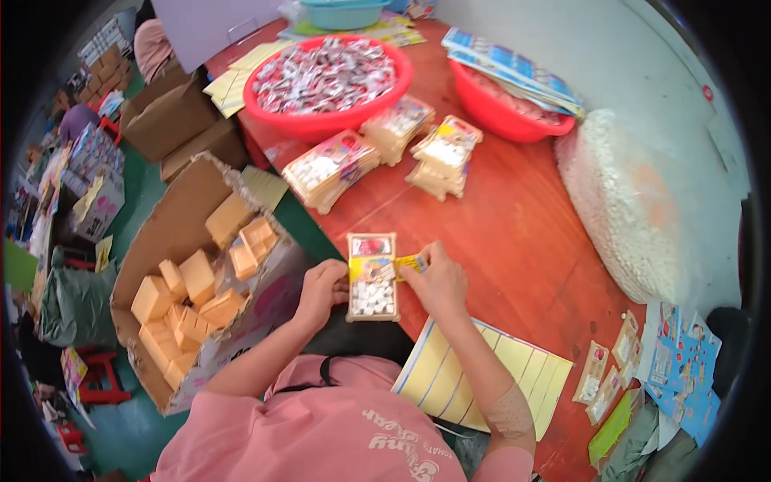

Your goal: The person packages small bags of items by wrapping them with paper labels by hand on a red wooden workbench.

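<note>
— Sticking a label, by the look of it: the right hand (440,281) has a small yellow sticker (412,263) pinched between thumb and fingers and lays it across the upper half of a flat card packet (373,277) filled with small white pieces.

— And the left hand (321,289)?

— Curled against the packet's left edge, fingers together, bracing it. The packet lies at the near edge of the red-brown table (514,233), right in front of the person, between the two hands.

— Where do the stickers come from?

— Likely the sheet of yellow strips (482,377) under the right forearm — several strips there look unpeeled.

— So how far along is this one?

— I'd judge the sticker is partly down on the yellow band of the packet, its right end pinched and lifted. The next move calls for pressing that end flat, straight along the band, while the left hand keeps the packet from sliding.

— What else is around?

— Stacks of like packets (333,169) farther up the table, a red basin of wrapped sweets (325,76), a clear sack of white pieces (634,201) to the right, and an open cardboard box (197,289) of tan cartons on the floor to the left.
</note>
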